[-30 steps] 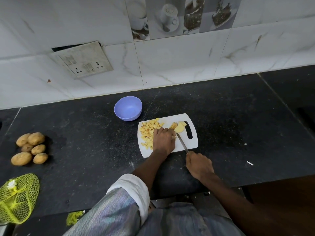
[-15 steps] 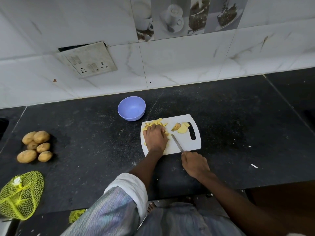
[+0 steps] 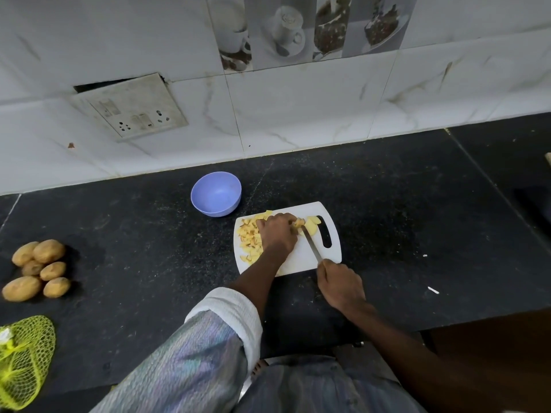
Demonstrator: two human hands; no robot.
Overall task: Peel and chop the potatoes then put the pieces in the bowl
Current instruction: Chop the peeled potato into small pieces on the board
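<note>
A white cutting board lies on the black counter. Chopped potato pieces are heaped on its left part. My left hand rests over the board and pinches a potato piece at its fingertips. A larger peeled chunk lies beside the board's handle slot. My right hand grips a knife whose blade tip meets the potato by my left fingers. An empty lilac bowl stands just behind the board's left corner.
Several unpeeled potatoes lie in a cluster at the counter's left. A yellow net bag hangs over the front left edge. A switch plate juts from the tiled wall. Small white scraps lie right of the board.
My left hand moved from the chopped heap to the right and took hold of a potato piece. The knife blade swung forward to meet that piece.
</note>
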